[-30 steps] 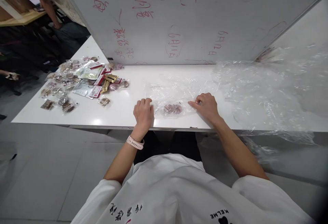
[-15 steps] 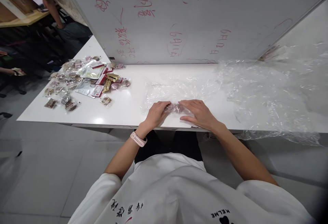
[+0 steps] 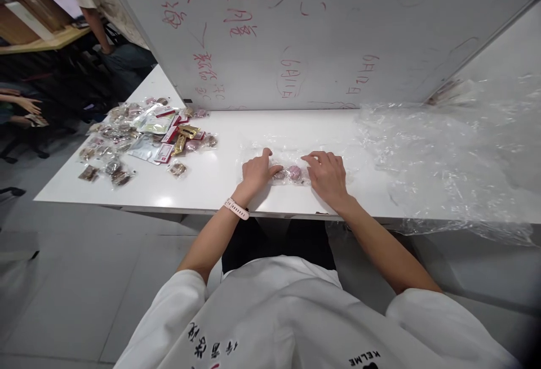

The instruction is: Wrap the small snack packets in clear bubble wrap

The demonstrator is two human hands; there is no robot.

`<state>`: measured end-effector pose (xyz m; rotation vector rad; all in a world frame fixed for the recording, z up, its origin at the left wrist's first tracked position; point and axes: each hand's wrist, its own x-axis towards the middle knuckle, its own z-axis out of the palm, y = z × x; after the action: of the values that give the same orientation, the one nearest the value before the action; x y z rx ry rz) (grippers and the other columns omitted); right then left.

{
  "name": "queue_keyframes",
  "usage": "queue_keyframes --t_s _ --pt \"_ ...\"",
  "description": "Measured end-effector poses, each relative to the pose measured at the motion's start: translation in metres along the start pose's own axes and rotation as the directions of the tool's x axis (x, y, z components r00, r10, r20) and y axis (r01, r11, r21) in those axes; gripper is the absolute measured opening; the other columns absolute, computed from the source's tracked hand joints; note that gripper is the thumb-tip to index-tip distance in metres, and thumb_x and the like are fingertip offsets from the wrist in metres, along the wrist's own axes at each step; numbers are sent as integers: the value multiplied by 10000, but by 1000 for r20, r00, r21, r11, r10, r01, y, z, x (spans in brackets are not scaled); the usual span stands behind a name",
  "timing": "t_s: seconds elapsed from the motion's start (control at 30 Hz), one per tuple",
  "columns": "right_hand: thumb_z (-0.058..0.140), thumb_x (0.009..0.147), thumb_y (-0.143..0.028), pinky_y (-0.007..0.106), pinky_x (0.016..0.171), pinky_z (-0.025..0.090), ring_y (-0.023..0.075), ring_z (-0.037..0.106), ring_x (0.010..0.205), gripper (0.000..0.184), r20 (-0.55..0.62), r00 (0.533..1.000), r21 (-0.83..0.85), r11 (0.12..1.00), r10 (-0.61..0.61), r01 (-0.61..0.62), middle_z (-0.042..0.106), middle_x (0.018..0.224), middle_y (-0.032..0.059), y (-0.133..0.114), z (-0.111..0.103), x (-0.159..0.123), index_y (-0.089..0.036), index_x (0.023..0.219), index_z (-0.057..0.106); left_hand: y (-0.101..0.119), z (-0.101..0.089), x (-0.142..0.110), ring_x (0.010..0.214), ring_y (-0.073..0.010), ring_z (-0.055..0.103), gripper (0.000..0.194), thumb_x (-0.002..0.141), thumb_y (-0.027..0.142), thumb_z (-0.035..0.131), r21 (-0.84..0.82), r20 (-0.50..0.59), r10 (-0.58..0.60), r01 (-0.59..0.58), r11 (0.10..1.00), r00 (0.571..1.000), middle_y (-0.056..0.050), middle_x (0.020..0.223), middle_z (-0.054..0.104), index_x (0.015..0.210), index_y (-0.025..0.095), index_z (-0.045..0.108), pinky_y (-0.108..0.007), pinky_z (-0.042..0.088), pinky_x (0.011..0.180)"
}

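Observation:
A sheet of clear plastic film [image 3: 291, 146] lies crumpled on the white table. On it, between my hands, sit a pink round wrapped piece [image 3: 294, 173] and a brownish wrapped piece [image 3: 279, 174], the latter partly under my left thumb. My left hand [image 3: 256, 172] rests on the film's left part, index finger stretched away from me and thumb pointing right, with a gap between them. On the right side, my right hand [image 3: 328, 176] touches the film with bent fingers; its index finger reaches left, apart from the thumb.
Many small wrapped snacks and flat packets [image 3: 152, 121] are heaped at the left. A large crumpled plastic sheet [image 3: 443, 160] covers the right side and hangs over the front edge. A whiteboard [image 3: 270, 36] stands behind. Other people [image 3: 105, 14] are at the upper left.
Both hands have loosened from the film bundle. My left index finger has lifted outward, my right fingers have bent, and the pink and brownish pieces show more plainly.

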<state>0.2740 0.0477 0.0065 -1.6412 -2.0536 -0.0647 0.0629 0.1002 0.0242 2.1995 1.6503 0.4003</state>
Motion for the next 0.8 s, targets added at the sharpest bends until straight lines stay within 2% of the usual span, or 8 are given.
queue_keyframes --t_s 0.1,0.17,0.3,0.37,0.43,0.57,0.7,0.8 --pt "444 1003 -238 476 987 439 287 547 1233 347 63 962 86 962 -264 258 620 1373 91 -7 4 -9 -257 1283 649 1 1 -6 900 -319 657 407 940 445 620 8 -59 30 -30 1000 998 -112 909 695 1231 175 528 -409 457 817" --pt "452 1014 -305 489 1010 455 287 501 1296 391 134 936 170 938 -326 303 553 1462 82 -8 8 -13 -280 1379 591 -4 0 -16 1142 -361 591 398 905 396 670 -47 -234 50 -63 997 971 -164 1158 669 1217 184 543 -493 440 952" --pt "406 1029 -303 508 999 484 285 491 1305 443 173 940 234 939 -295 252 519 1497 64 -3 16 -17 -315 1454 528 -28 -9 -50 1449 -352 332 544 846 340 729 -435 -536 -278 21 900 797 -180 1530 408 1314 210 485 -540 357 1132" --pt "402 1028 -292 510 1002 485 283 496 1295 442 159 942 244 937 -294 251 525 1491 61 -3 17 -17 -313 1449 535 -40 -14 -67 1423 -287 405 561 844 292 729 -756 -413 -545 59 651 730 -159 1527 409 1329 236 451 -464 408 1133" --pt "403 1028 -289 504 1002 486 282 504 1275 435 146 945 248 935 -293 252 532 1482 63 -4 17 -17 -298 1438 548 -45 -18 -76 1328 -221 529 497 844 228 724 -954 -168 -675 52 294 719 -132 1444 501 1270 246 470 -370 478 1085" --pt "403 1028 -296 497 973 497 289 510 1252 430 144 951 243 941 -273 234 537 1473 65 -6 16 -18 -295 1429 557 -30 -22 -67 1069 -155 675 312 823 103 715 -977 181 -597 74 -200 781 -86 1128 667 1063 200 541 -256 561 921" --pt "403 1025 -290 504 983 491 290 502 1281 442 149 947 245 939 -283 242 534 1477 72 -6 17 -18 -308 1445 541 -5 -20 -51 863 -117 680 340 785 93 743 -945 295 -488 175 -276 821 -43 996 676 1046 194 550 -225 554 770" --pt "406 1023 -288 510 988 487 292 499 1283 446 155 946 246 939 -285 242 527 1484 69 -6 17 -18 -317 1448 539 -1 -19 -52 788 -112 657 493 766 178 777 -965 260 -469 247 -91 844 -30 966 669 1191 199 528 -220 512 663"
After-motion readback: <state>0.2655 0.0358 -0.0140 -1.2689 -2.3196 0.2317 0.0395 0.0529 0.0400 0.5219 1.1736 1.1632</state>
